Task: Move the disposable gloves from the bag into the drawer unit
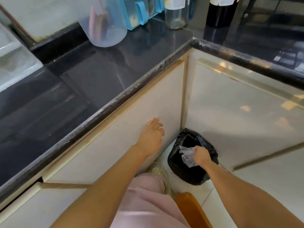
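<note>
Two bare arms reach down and forward toward a black bag (181,171) that sits on the pale floor (263,181) in the inner corner where two runs of cabinets meet. Nearer than the bag, a pink garment (148,203) covers the person's leg, and an orange rounded object (190,209) lies just on the near side of the bag; what it is cannot be told. A light shoe (158,170) shows just left of the bag.

Over the bag's open mouth, the right hand (199,155) has its fingers curled, pinching a crumpled bunch of clear disposable gloves (186,156). The gloves hang from the fingers above the bag's dark inside, so they are at the bag and in the hand.

Left of the bag and a little farther off, the left hand (152,135) is loosely spread and holds nothing. It lies in front of a cream cabinet door (107,153); whether it touches the door cannot be told.

Above and beyond the bag runs a glossy black countertop (98,76). Farthest from the bag, at the counter's back, stand a clear plastic jug (105,25), a blue container (139,14), a glass jar (176,17) and a dark bottle (220,14).
</note>
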`<act>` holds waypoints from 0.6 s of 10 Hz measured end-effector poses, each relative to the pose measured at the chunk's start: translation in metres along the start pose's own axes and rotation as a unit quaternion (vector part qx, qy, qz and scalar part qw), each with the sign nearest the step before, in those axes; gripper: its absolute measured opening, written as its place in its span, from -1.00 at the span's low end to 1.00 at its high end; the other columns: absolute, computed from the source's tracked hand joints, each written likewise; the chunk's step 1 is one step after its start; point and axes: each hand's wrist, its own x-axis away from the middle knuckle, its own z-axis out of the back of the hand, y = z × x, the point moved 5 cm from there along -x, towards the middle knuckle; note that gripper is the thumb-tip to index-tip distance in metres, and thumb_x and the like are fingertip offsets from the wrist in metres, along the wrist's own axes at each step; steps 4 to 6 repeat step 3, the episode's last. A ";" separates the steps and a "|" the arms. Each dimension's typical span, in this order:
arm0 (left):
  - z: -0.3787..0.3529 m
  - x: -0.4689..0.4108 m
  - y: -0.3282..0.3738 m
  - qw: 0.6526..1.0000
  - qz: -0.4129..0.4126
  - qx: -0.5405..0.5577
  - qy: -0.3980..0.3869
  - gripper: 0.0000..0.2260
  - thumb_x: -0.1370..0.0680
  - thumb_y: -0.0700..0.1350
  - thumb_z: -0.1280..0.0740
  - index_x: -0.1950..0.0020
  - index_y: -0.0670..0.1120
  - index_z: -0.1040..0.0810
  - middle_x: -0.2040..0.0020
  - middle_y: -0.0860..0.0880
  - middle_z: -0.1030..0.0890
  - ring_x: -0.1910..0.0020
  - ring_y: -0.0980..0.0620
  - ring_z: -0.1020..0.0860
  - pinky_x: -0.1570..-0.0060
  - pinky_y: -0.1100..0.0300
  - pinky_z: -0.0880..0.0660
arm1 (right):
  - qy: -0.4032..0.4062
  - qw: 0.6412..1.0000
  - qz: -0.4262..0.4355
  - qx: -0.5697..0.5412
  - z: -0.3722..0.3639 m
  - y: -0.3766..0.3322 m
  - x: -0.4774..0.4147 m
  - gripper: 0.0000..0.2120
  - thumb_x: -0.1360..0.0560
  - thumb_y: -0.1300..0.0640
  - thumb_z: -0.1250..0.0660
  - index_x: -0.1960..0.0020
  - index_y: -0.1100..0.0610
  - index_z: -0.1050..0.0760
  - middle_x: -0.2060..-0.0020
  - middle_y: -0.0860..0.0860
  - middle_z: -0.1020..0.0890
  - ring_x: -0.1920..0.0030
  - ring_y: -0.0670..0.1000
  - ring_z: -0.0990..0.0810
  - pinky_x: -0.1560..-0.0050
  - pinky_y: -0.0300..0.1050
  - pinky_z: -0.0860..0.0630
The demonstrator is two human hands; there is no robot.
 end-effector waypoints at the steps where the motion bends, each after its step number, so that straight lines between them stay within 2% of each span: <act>1: -0.010 -0.003 -0.003 1.000 0.002 0.002 -0.015 -0.69 -0.60 -0.09 -0.19 -0.33 -0.08 -0.47 -0.51 -0.05 -0.23 -0.55 -0.01 0.05 -0.29 0.29 0.43 | -0.118 0.991 -0.035 -0.053 -0.027 0.008 -0.006 -0.50 -0.62 0.22 -0.12 -0.53 0.19 -0.10 -0.33 0.22 -0.45 0.13 0.03 -0.48 0.20 -0.20 -0.40; 2: -0.012 -0.004 -0.004 1.000 0.009 -0.006 -0.024 -0.69 -0.60 -0.10 -0.19 -0.33 -0.07 -0.47 -0.52 -0.04 -0.21 -0.55 -0.01 0.06 -0.28 0.28 0.46 | -0.144 0.986 -0.045 -0.075 -0.037 0.009 -0.012 -0.44 -0.58 0.26 -0.15 -0.54 0.17 -0.07 -0.34 0.20 -0.43 -0.13 0.12 -0.51 -0.01 -0.13 -0.38; 3: -0.016 -0.006 -0.002 0.999 -0.010 -0.007 -0.040 -0.69 -0.59 -0.11 -0.20 -0.32 -0.09 -0.47 -0.51 -0.07 -0.21 -0.55 -0.02 0.06 -0.34 0.27 0.41 | -0.136 0.983 -0.043 -0.114 -0.039 0.003 -0.018 -0.43 -0.56 0.25 -0.18 -0.53 0.18 -0.11 -0.37 0.20 -0.40 -0.02 0.01 -0.48 -0.07 -0.17 -0.32; 6: -0.016 -0.006 -0.002 0.999 -0.010 -0.007 -0.040 -0.69 -0.59 -0.11 -0.20 -0.32 -0.09 -0.47 -0.51 -0.07 -0.21 -0.55 -0.02 0.06 -0.34 0.27 0.41 | -0.136 0.983 -0.043 -0.114 -0.039 0.003 -0.018 -0.43 -0.56 0.25 -0.18 -0.53 0.18 -0.11 -0.37 0.20 -0.40 -0.02 0.01 -0.48 -0.07 -0.17 -0.32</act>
